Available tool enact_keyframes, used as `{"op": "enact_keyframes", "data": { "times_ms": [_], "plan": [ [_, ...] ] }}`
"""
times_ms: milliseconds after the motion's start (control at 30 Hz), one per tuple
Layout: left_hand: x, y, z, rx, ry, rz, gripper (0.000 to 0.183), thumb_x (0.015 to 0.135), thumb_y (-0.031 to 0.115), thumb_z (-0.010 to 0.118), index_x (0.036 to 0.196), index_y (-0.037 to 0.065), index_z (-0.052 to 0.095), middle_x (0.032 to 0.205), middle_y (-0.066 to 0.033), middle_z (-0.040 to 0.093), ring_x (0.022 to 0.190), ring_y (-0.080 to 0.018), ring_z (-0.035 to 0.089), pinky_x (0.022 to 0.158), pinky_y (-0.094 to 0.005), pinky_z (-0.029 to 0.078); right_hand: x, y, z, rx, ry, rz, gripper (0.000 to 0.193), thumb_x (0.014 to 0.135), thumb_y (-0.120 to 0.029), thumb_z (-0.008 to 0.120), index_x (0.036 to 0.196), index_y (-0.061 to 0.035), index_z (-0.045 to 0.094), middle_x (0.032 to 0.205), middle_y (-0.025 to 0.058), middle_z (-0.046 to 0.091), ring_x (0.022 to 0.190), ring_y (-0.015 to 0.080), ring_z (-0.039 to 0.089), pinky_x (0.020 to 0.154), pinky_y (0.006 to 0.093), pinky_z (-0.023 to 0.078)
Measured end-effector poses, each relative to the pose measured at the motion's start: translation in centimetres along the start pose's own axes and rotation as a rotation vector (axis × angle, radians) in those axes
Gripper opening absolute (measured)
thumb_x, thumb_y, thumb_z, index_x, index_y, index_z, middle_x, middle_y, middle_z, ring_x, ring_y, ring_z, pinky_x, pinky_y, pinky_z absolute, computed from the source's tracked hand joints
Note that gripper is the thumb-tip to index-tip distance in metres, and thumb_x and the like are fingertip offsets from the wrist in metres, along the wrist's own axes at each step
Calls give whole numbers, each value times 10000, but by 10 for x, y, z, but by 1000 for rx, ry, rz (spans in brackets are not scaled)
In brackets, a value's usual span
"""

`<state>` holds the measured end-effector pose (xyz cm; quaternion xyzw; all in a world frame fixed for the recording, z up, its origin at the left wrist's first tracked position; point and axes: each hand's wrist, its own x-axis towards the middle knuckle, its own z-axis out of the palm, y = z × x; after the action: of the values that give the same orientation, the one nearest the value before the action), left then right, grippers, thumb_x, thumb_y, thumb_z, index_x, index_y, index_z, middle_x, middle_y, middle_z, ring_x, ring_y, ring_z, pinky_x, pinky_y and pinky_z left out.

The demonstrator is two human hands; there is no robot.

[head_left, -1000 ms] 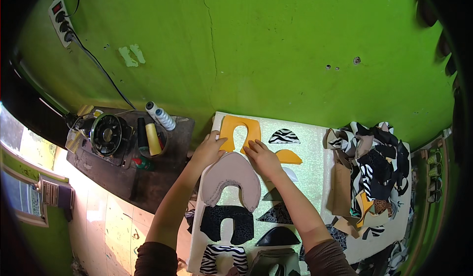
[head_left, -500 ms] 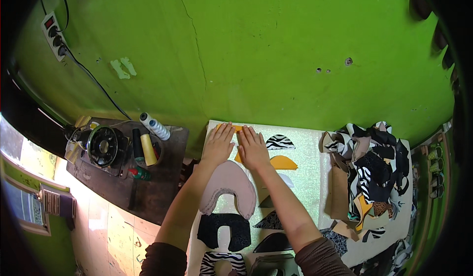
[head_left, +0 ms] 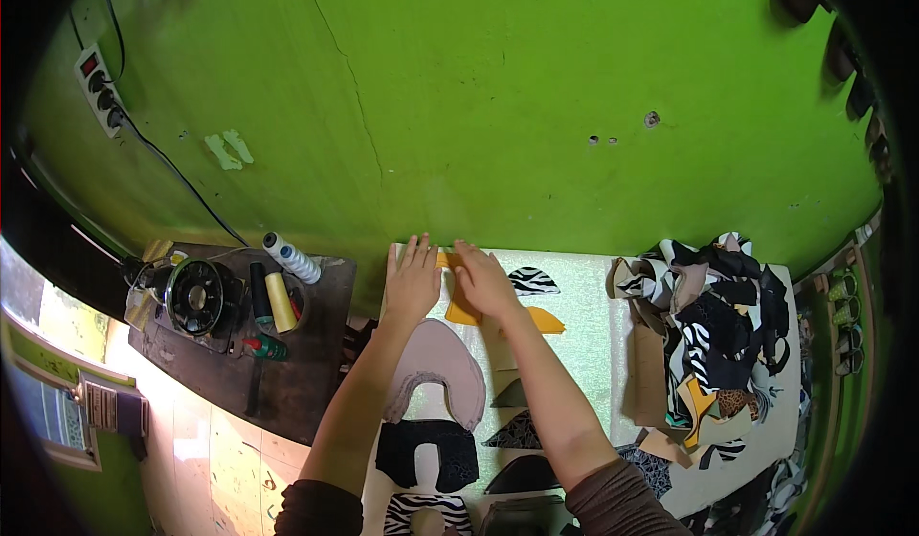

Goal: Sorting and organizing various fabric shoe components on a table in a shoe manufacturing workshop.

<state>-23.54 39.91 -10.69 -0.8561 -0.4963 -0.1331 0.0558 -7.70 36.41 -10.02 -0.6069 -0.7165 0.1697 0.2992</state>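
Note:
My left hand [head_left: 414, 279] lies flat near the far left corner of the pale table, fingers stretched and spread. Beside it, my right hand [head_left: 484, 285] is also flat with extended fingers. A yellow piece [head_left: 448, 260] shows between the two hands, partly hidden by the right one. More yellow material [head_left: 463, 308] shows below, reaching either side of my right wrist. A zebra-print half-round piece [head_left: 533, 280] lies just right of my right hand. Nearer than my left hand is a pinkish-beige U-shaped piece [head_left: 436, 349], partly behind my forearm.
A black U-shaped piece [head_left: 450, 440] and a zebra-print one [head_left: 431, 514] lie nearer. Half-round dark pieces [head_left: 522, 476] form another column. Fabric scraps overflow a cardboard box [head_left: 650, 373] at right. A dark sewing table [head_left: 306, 373] with thread cones [head_left: 280, 301] stands left, below the green wall [head_left: 479, 105].
My hands have spread slightly apart, and the right has slid a little farther away, baring more of the yellow piece between them. The whole view has shifted slightly.

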Motion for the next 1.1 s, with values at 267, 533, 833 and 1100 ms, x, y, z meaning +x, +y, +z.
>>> {"op": "enact_keyframes", "data": {
  "times_ms": [267,533,833,1100],
  "plan": [
    [-65,69,-49,-185,8,-31,390,842,237,481,1182,49,518,1306,-109,451,1251,-253,370,1047,-484,197,-93,-27,-54,157,149,69,270,813,-84,469,1047,-11,583,1045,175,590,989,325,545,866,386,433],
    [-138,192,-86,-424,65,11,302,779,163,542,1050,30,562,1128,-112,561,1099,-273,499,940,-449,334,-212,-43,-124,167,103,28,315,752,-29,496,1046,-82,597,977,114,616,901,287,579,779,353,467],
    [-175,355,-115,-728,134,25,187,747,30,543,928,6,581,933,-156,595,849,-330,566,751,-390,450,-342,2,-192,-105,397,89,234,746,-83,539,966,-37,603,799,106,600,740,276,586,660,360,471],
    [-183,450,-124,-831,29,16,165,789,80,513,935,22,566,922,-142,592,834,-329,564,731,-403,451,-410,37,-278,-248,382,-14,259,720,-86,591,976,-48,604,915,89,574,851,272,539,728,368,435]
  ]
}}
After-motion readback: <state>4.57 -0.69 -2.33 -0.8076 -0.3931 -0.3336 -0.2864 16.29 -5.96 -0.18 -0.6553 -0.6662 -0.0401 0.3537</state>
